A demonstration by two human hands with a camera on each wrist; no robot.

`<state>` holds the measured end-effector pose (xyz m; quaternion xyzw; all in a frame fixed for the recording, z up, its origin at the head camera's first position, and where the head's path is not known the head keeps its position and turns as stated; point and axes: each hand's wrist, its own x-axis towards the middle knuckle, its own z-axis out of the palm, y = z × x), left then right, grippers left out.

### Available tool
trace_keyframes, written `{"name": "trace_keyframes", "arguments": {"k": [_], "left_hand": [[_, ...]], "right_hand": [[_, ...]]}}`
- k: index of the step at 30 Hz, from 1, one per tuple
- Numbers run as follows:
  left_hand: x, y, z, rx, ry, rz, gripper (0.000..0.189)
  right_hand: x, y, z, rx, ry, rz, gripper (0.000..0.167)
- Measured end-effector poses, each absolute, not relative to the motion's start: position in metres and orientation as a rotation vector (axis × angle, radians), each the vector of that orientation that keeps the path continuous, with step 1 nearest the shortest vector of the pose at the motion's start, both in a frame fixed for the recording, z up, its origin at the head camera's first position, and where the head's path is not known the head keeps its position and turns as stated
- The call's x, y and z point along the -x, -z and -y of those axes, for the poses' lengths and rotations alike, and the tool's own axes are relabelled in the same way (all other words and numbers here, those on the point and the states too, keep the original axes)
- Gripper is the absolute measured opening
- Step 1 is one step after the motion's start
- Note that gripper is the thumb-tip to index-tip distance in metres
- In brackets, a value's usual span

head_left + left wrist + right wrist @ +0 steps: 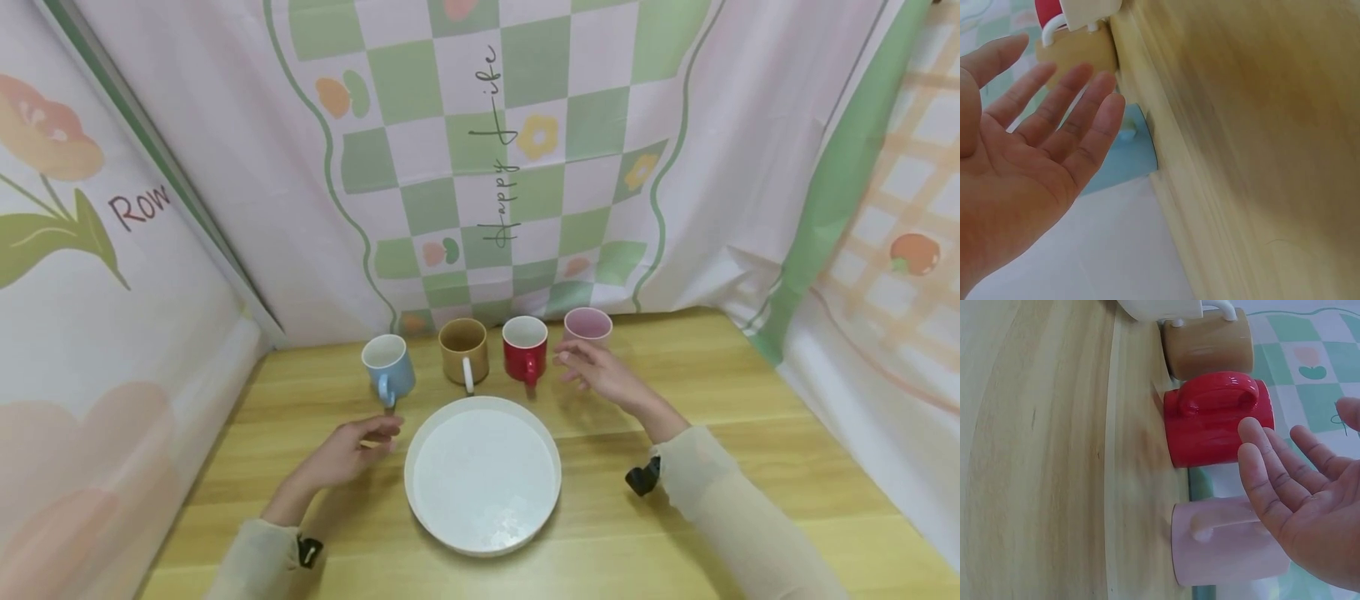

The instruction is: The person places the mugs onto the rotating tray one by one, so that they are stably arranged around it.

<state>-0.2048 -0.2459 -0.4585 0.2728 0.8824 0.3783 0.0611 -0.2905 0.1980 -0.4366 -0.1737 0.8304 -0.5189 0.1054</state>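
Note:
Four mugs are lined up toward the back of the wooden table: a light blue mug [393, 372], a tan mug [457, 357] with a white handle, a red mug [522, 354] and a pink mug [588, 324]. In front of them lies a round white tray [487, 542]. My left hand [343, 452], fingers extended and holding nothing, hovers left of the tray, nearest the blue mug. My right hand [603, 375] is in front of the pink mug, partly hiding it; its palm shows bare in the right wrist view, fingertips close to the red mug [1216, 434].
A wooden table [615, 533] bears everything. Behind it hangs a green-and-white checked cloth [480, 167], with printed curtains [97, 350] on both sides. Each wrist wears a small black device, such as the one by the right sleeve [642, 477].

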Motion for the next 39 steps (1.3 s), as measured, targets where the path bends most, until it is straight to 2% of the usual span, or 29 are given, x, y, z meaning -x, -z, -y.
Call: {"name": "trace_keyframes", "arguments": {"k": [39], "left_hand": [[0.202,0.470,0.240,-0.842,-1.099,-2.622,0.041]], "right_hand": [[0.298,0.451,-0.179,0.443,1.607,-2.344,0.046]]}}
